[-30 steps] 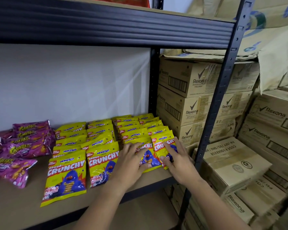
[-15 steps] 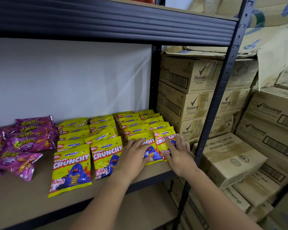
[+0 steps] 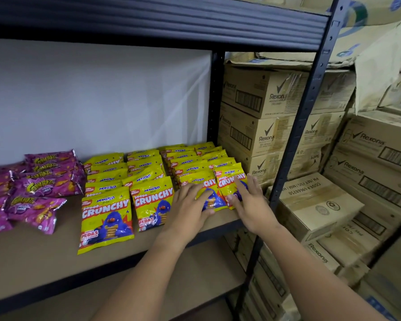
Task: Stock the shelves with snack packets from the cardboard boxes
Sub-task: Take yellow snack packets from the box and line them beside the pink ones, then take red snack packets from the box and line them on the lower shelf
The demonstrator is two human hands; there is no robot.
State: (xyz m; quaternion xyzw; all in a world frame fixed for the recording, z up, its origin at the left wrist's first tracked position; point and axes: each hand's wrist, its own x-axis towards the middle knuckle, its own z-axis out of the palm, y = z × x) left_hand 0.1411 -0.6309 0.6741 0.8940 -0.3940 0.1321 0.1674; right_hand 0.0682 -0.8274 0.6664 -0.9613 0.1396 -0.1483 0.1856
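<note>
- The left hand [image 3: 191,206] lies flat, fingers straight and a little spread, pressing on the front yellow packet [image 3: 208,193] of the third row counted from the left; its thumb sits at that packet's lower edge.
- The right hand [image 3: 250,205] is likewise flat and relaxed, fingers straight, touching the rightmost front packet [image 3: 229,181], which lies at the right front corner of the shelf [image 3: 33,256]. Neither hand curls round anything.
- The two touched packets lie side by side, the right one overlapping the edge of the left one, both just behind the shelf's front edge.
- The yellow packets [image 3: 148,167] form four rows running from near the front edge back towards the rear of the shelf, each packet overlapping the one behind it; the two left rows reach further forward, ending in a large front packet [image 3: 105,223] and its neighbour [image 3: 153,202].
- Purple packets [image 3: 46,179] lie in a looser heap on the left part of the shelf, just beside the yellow rows.
- A black upright post [image 3: 310,117] stands at the right front corner, close to the right wrist.
- Beyond the post, stacked cardboard boxes [image 3: 264,100] fill the right side, some printed Rexona; a tilted box [image 3: 315,205] sits nearest the post.
- A dark upper shelf [image 3: 148,19] spans the top, and a lower board [image 3: 195,281] shows beneath the forearms.
</note>
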